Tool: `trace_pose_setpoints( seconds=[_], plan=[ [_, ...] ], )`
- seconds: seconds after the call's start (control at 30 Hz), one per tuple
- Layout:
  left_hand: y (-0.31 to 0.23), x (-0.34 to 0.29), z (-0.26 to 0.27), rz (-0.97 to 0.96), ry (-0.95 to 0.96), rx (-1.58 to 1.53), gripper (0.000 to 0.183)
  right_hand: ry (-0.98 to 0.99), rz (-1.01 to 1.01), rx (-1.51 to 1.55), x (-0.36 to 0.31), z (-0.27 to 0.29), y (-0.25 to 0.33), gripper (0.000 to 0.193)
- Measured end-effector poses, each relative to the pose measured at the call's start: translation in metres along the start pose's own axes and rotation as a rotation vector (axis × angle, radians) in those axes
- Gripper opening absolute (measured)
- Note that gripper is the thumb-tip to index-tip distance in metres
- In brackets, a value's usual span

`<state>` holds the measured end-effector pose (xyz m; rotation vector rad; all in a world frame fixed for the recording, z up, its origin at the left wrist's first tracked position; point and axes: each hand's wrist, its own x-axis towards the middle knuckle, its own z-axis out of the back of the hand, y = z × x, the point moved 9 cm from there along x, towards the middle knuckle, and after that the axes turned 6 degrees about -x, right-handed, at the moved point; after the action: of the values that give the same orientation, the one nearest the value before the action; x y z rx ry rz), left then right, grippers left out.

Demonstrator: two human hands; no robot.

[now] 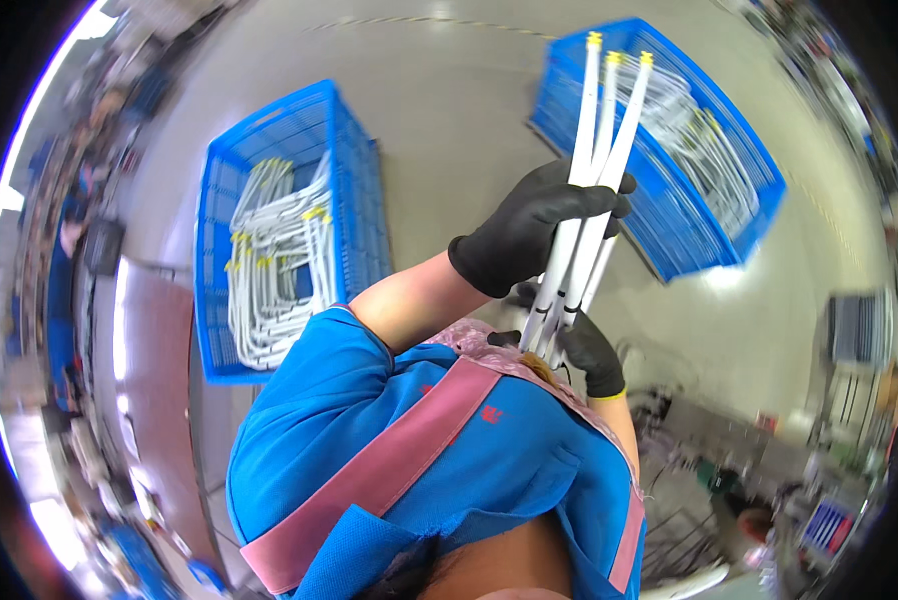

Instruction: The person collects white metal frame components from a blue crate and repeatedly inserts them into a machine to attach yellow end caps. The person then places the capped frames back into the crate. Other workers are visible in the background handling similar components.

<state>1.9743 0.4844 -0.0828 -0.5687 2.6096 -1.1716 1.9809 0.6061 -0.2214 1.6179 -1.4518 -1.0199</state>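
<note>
A small bundle of long white tubes (624, 135) stands nearly upright in front of my chest, leaning a little right at the top. Yellow caps or fittings tip the far ends, and narrow dark bands ring the lower part. My left hand (539, 225), in a black glove, is closed round the middle of the bundle. Lower down, close to my apron, my right hand (591, 352) is closed about the bottom end; its black glove has a yellow cuff. The tubes partly hide the right fingers, and the exact tube count at the bottom is unclear.
Ahead on the left stands a blue plastic crate (361, 200) with bent white tubes (284, 240), some yellow-tipped. Another blue crate (669, 215) at far right holds similar tubes. A brown-topped table (159, 370) lies left; grey stacked bins (859, 330) and cluttered equipment are at right.
</note>
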Motion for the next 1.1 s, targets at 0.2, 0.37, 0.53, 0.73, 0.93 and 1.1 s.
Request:
trace_pose_setpoints(
  seconds=[0.2, 0.37, 0.53, 0.73, 0.93, 1.1],
  plan=[
    [-0.169, -0.105, 0.171, -0.399, -0.185, -0.062, 0.057, 0.52, -0.269, -0.319, 0.168, -0.114, -0.045, 0.051],
    [-0.269, -0.24, 0.307, -0.639, -0.46, -0.161, 0.055, 0.533, -0.213, -0.696, 0.269, -0.161, -0.091, 0.029],
    [-0.279, -0.382, 0.403, -0.795, -0.897, -0.244, 0.047, 0.729, -0.081, -0.856, 0.344, -0.228, -0.107, 0.018],
    [-0.272, -0.47, 0.443, -0.923, -0.735, -0.517, 0.05, 0.977, 0.068, -1.105, 0.379, -0.306, -0.124, 0.026],
    [-0.309, -0.503, 0.518, -0.969, -0.887, -0.43, 0.052, 0.945, 0.218, -1.328, 0.439, -0.346, -0.117, 0.036],
    [-0.358, -0.501, 0.646, -0.64, -1.306, 0.193, 0.045, 0.557, 0.363, -1.449, 0.514, -0.347, -0.074, 0.044]
  ],
)
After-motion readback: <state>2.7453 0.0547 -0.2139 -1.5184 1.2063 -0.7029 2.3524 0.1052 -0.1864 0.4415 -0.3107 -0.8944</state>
